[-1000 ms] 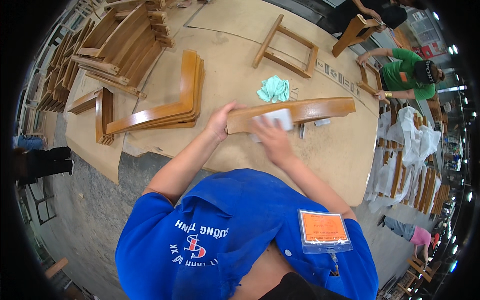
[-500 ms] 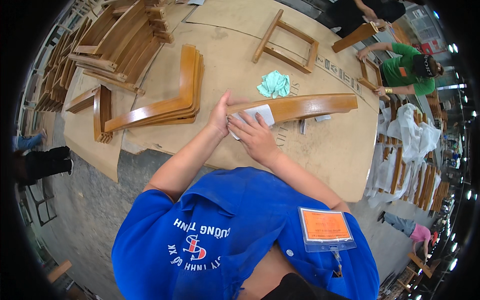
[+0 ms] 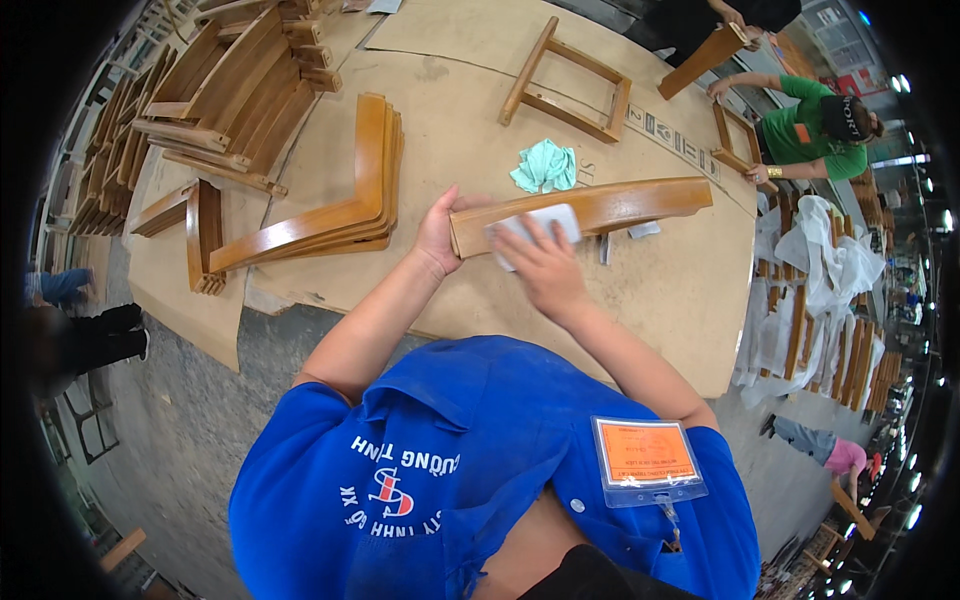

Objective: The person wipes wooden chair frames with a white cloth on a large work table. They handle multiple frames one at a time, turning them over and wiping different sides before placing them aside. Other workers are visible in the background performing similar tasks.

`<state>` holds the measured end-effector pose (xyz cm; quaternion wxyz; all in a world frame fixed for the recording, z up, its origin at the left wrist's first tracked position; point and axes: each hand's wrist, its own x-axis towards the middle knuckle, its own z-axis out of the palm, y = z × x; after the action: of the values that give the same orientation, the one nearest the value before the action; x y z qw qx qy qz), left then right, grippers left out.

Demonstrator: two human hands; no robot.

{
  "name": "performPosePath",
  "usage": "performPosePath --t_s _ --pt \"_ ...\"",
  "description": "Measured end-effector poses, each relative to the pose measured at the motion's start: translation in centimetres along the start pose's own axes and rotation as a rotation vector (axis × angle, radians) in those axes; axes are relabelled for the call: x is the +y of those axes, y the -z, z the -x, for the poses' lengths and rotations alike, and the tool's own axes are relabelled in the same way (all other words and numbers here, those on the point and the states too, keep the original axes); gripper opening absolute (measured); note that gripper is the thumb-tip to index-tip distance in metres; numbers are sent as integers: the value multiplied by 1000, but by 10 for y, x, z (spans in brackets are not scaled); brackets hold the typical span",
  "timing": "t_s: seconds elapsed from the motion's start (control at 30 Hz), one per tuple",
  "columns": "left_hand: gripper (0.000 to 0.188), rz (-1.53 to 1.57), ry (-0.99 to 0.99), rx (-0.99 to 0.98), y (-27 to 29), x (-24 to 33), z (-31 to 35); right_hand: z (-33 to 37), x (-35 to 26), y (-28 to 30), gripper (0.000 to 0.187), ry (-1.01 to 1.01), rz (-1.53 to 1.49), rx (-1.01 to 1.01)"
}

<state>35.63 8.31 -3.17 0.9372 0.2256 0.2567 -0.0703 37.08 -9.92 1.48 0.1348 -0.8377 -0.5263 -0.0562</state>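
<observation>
A curved brown wooden piece [image 3: 645,203], glossy along its far part, lies in front of me on the cardboard-covered table. My left hand [image 3: 440,230] grips its left end, thumb on the far side. Under the slightly blurred fingers of my right hand [image 3: 545,268], a white sheet [image 3: 562,218], perhaps sandpaper, is pressed on the wood's upper face. Just beyond the wood sits a crumpled mint-green cloth [image 3: 545,165]. Small grey-white scraps [image 3: 645,230] lie on its near side.
Stacked angled wooden parts [image 3: 370,160] stand left of my hands, with larger stacked frames [image 3: 240,90] behind. A rectangular wooden frame [image 3: 610,130] lies at the far side. A person in green [image 3: 820,125] handles another frame at right. Wrapped parts [image 3: 830,260] stand beyond the right edge.
My right hand has slid the white sheet rightward along the wood, away from the left end. My left hand keeps its hold there, and the wood's bare left end now shows.
</observation>
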Motion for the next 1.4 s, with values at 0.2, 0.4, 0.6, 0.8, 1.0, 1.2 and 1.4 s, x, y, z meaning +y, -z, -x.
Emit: performPosePath --t_s 0.2,0.4,0.6,0.8,1.0,1.2,1.4 --pt "59 21 5 -5 5 -2 -3 -3 -2 -8 49 12 -21 2" --pt "66 9 -32 10 7 -3 -8 2 5 -4 48 -39 60 25" --pt "65 -51 -17 75 7 -4 -10 -4 -9 -14 48 90 -84 -18" --pt "61 -113 -37 114 3 1 -9 35 58 17 50 -161 130 11" --pt "58 -135 -70 156 -3 -3 -9 35 37 -19 56 -183 42 91" --pt "55 -145 -50 115 9 -6 -14 34 67 -18 52 -136 -64 61" --pt "57 -128 -70 149 4 0 -20 40 115 14 49 -325 70 197"
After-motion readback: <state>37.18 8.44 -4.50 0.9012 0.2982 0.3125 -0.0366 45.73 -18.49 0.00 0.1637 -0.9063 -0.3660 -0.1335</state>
